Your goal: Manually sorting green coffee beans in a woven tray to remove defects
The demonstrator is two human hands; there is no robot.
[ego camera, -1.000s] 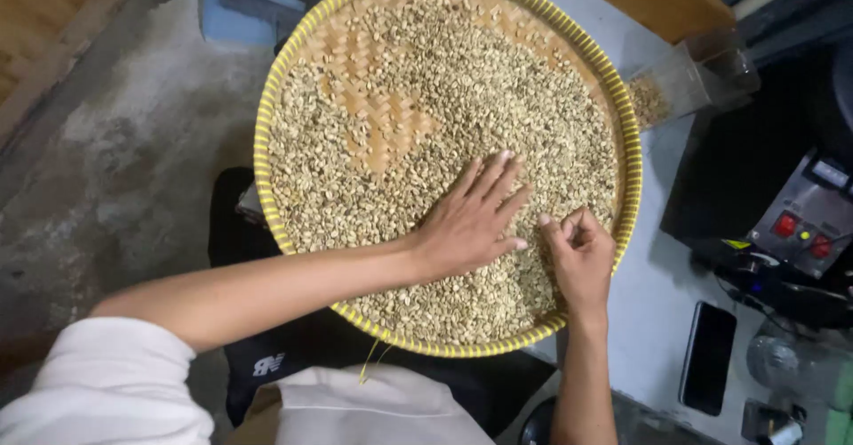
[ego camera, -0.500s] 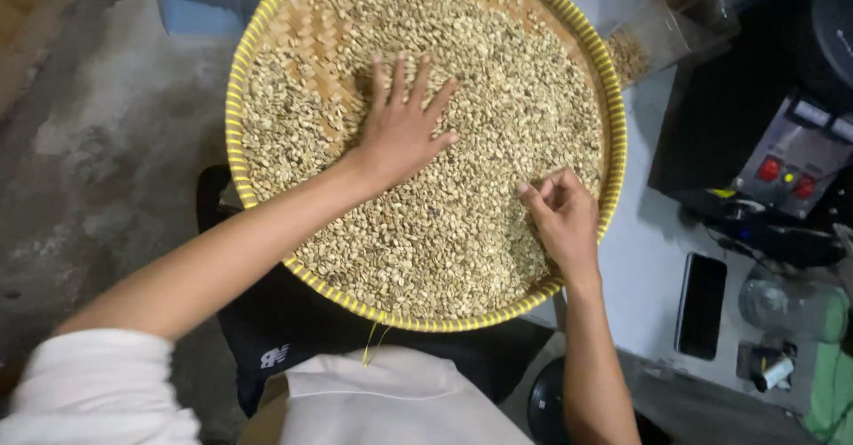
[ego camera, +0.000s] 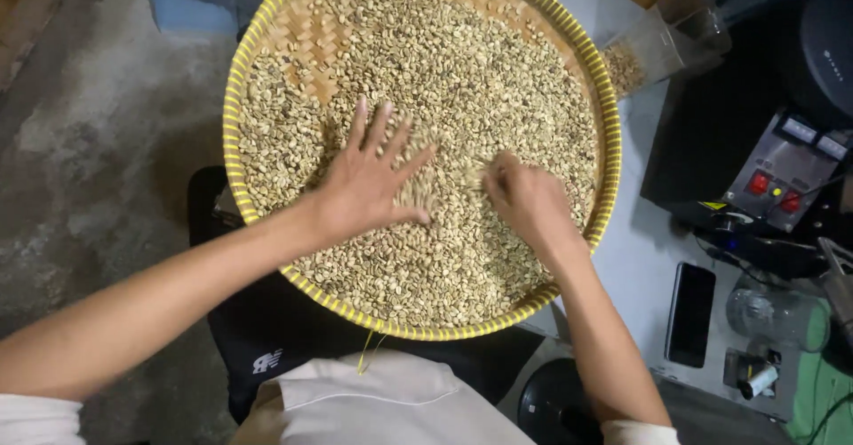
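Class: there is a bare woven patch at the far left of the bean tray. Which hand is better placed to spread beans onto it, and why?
Probably the left hand: it lies flat, fingers spread, beside the bare patch of the tray. The right hand is curled, farther right.

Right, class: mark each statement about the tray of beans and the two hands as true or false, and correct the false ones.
1. The left hand lies spread flat on the beans. True.
2. The tray has a red rim. False: the rim is yellow.
3. The right hand rests on the phone. False: it is in the beans; the phone lies apart, right of the tray.
4. A clear container with some beans stands beside the tray's upper right. True.
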